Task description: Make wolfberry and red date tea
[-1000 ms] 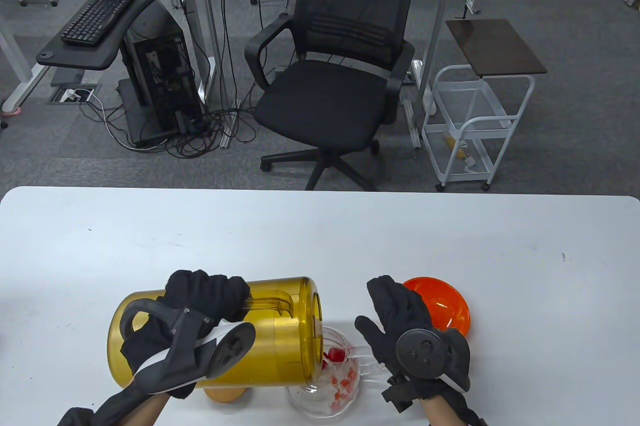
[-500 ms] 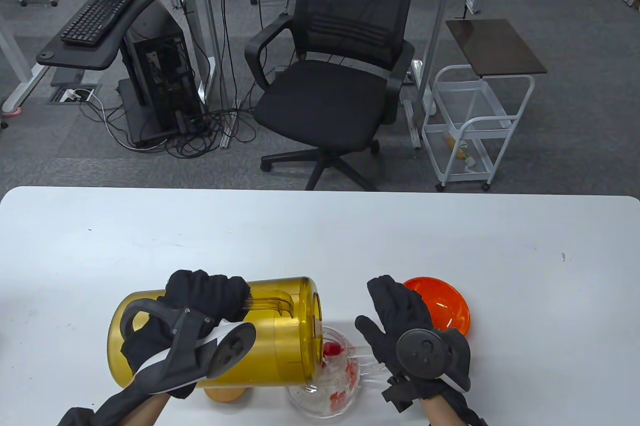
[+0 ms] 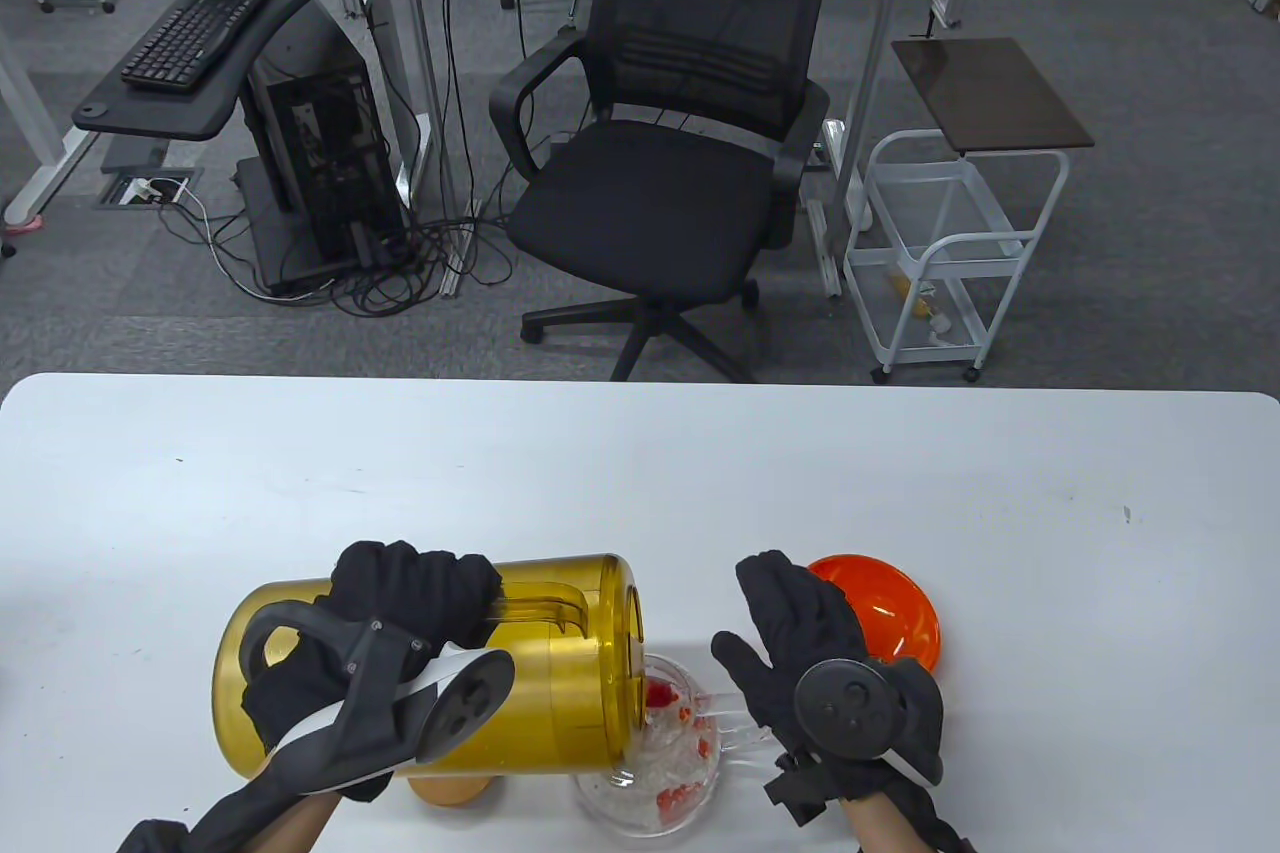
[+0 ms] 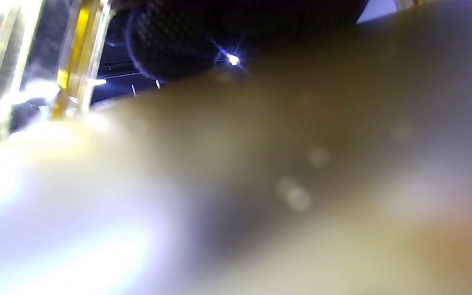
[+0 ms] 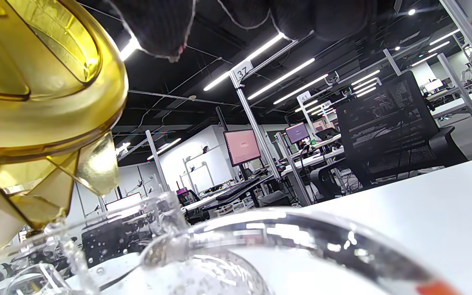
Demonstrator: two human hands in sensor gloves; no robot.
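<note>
Glass teapot [image 3: 655, 758]: stands at the near edge of the white table [image 3: 640, 483], a little right of centre; red pieces inside, water bubbling in it.
Yellow pitcher [image 3: 540, 663]: tipped on its side, mouth over the teapot rim, spout just above it in the right wrist view.
Left hand [image 3: 400, 638]: grips the pitcher handle, fingers wrapped.
Right hand [image 3: 810, 658]: beside the teapot on its right; cannot tell whether it grasps the clear handle.
Orange lid [image 3: 885, 608]: flat on the table, just right of the right hand.
Left wrist view: blurred.
</note>
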